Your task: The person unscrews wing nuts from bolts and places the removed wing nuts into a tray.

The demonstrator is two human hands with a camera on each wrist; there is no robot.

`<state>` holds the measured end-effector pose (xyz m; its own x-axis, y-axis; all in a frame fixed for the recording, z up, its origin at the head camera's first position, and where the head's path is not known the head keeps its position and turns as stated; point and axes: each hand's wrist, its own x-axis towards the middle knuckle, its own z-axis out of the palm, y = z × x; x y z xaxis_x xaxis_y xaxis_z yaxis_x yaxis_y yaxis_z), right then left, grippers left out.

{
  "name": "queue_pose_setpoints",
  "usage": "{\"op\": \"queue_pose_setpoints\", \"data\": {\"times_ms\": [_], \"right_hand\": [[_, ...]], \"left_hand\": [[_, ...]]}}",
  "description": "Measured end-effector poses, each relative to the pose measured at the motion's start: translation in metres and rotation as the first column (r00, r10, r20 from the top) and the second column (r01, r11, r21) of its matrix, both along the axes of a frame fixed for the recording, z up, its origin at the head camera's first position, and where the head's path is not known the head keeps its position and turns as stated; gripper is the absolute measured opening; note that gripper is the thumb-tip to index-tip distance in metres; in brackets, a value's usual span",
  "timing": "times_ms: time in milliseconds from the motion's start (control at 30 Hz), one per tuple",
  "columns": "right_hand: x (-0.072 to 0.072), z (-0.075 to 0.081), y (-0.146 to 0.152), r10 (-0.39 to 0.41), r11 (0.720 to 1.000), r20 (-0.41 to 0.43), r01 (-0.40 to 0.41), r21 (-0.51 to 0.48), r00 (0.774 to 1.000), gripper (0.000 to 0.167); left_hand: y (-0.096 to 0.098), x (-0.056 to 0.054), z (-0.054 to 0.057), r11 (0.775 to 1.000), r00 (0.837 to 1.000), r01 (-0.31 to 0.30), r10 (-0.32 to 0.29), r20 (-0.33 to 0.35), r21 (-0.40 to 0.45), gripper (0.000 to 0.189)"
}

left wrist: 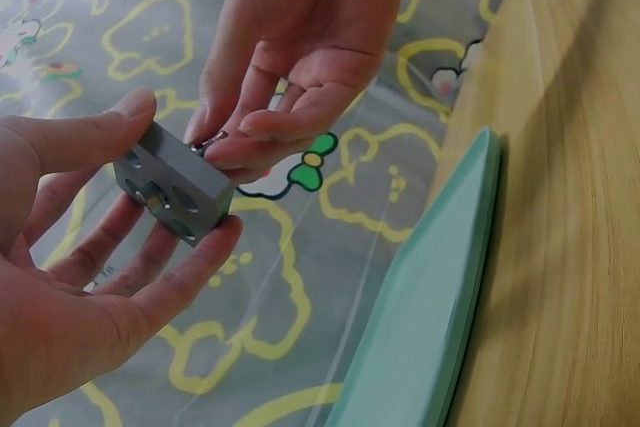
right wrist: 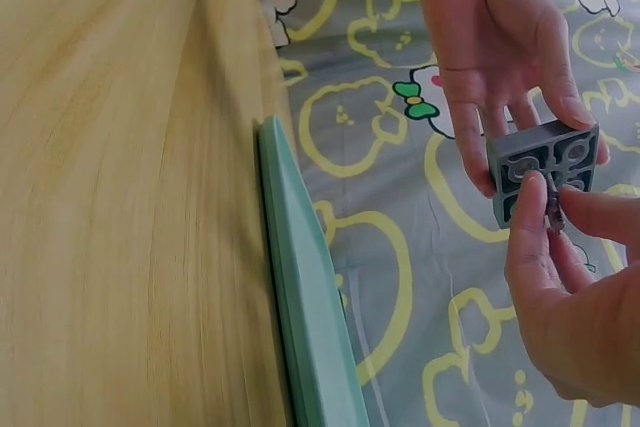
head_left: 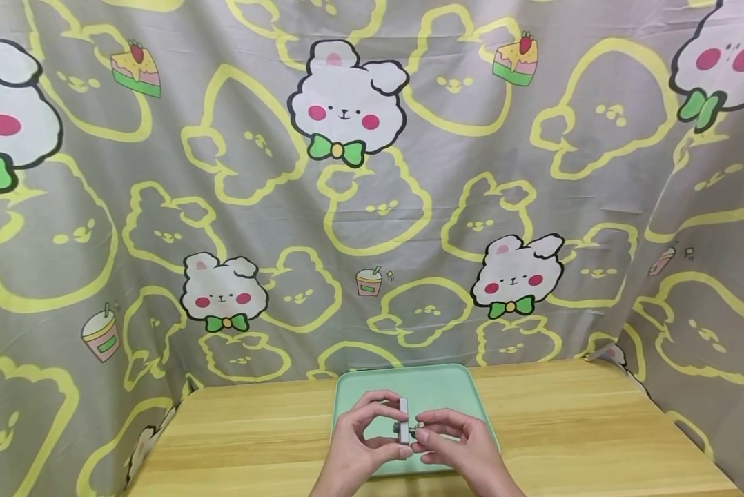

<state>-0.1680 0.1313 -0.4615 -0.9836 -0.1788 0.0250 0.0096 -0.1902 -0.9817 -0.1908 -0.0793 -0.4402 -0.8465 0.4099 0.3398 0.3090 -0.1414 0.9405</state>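
Observation:
My left hand (head_left: 358, 436) grips a square grey block (head_left: 404, 413) by its edges, thumb on one side and fingers on the other. Round holes show on one face of the block (left wrist: 188, 175) in the left wrist view; recessed corners show on the other face in the right wrist view. From the middle of that recessed face juts a small dark metal piece like a bolt (right wrist: 556, 213). The right hand (head_left: 462, 442) pinches this piece between thumb and fingertips, which hide part of it. Both hands hold the parts above a mint green tray (head_left: 434, 386).
The tray lies on a wooden table (head_left: 564, 414), near its middle. Grey curtains (head_left: 372, 207) with cartoon animals and yellow outlines hang behind the table and along both sides.

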Motion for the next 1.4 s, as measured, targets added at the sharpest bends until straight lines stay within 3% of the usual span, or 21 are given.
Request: {"op": "queue_pose_setpoints", "data": {"times_ms": [233, 433, 567, 667, 767, 867, 933, 1033, 1133, 1200, 1267, 1333, 1400], "right_hand": [[-0.001, -0.001, -0.002, -0.039, 0.999, -0.052, 0.04, 0.014, 0.998, 0.031], [0.002, -0.003, -0.008, -0.102, 0.988, -0.183, 0.12, 0.094, 0.978, 0.024], [0.005, -0.004, -0.014, -0.147, 0.967, -0.301, 0.201, 0.157, 0.942, 0.015], [0.006, -0.006, -0.017, -0.179, 0.946, -0.426, 0.274, 0.173, 0.887, 0.009], [0.007, -0.009, -0.019, -0.187, 0.93, -0.557, 0.329, 0.165, 0.809, 0.017], [0.005, -0.014, -0.019, -0.157, 0.916, -0.708, 0.37, 0.156, 0.689, 0.026], [0.002, -0.017, -0.018, -0.127, 0.898, -0.811, 0.414, 0.15, 0.571, 0.031], [-0.004, -0.022, -0.016, -0.087, 0.865, -0.917, 0.487, 0.124, 0.389, 0.021], [-0.008, -0.023, -0.017, -0.04, 0.853, -0.97, 0.514, 0.093, 0.242, 0.003], [-0.01, -0.023, -0.017, -0.007, 0.852, -0.985, 0.517, 0.085, 0.173, 0.01], [-0.011, -0.021, -0.017, 0.021, 0.849, -0.992, 0.522, 0.082, 0.123, 0.015], [-0.012, -0.019, -0.018, 0.036, 0.843, -0.995, 0.532, 0.079, 0.09, 0.017], [-0.012, -0.019, -0.017, 0.037, 0.84, -0.996, 0.538, 0.077, 0.085, 0.017]], "left_hand": [[0.0, 0.0, -0.001, 1.0, 1.0, -0.008, 0.008, -0.002, -0.005, 0.035], [0.0, -0.001, -0.002, 1.0, 1.0, -0.002, 0.002, 0.004, 0.004, 0.035], [-0.001, -0.002, -0.001, 1.0, 1.0, 0.004, -0.004, 0.012, 0.02, 0.036], [-0.002, -0.002, -0.001, 0.999, 1.0, 0.008, -0.008, 0.018, 0.031, 0.037], [-0.003, -0.002, 0.001, 0.999, 1.0, 0.012, -0.013, 0.024, 0.04, 0.037], [-0.003, -0.002, 0.002, 0.999, 0.999, 0.009, -0.011, 0.035, 0.043, 0.037], [-0.004, -0.002, 0.002, 0.999, 0.999, 0.005, -0.007, 0.042, 0.042, 0.036], [-0.005, -0.002, 0.003, 0.999, 0.999, 0.002, -0.004, 0.052, 0.043, 0.036], [-0.005, -0.002, 0.004, 0.999, 0.998, 0.003, -0.006, 0.058, 0.047, 0.036], [-0.006, -0.002, 0.004, 0.999, 0.998, 0.004, -0.007, 0.059, 0.049, 0.036], [-0.006, -0.002, 0.003, 0.999, 0.998, 0.003, -0.007, 0.06, 0.052, 0.036], [-0.006, -0.002, 0.003, 0.999, 0.998, 0.002, -0.005, 0.06, 0.051, 0.036], [-0.006, -0.002, 0.003, 0.999, 0.998, 0.002, -0.005, 0.061, 0.05, 0.036]]}}
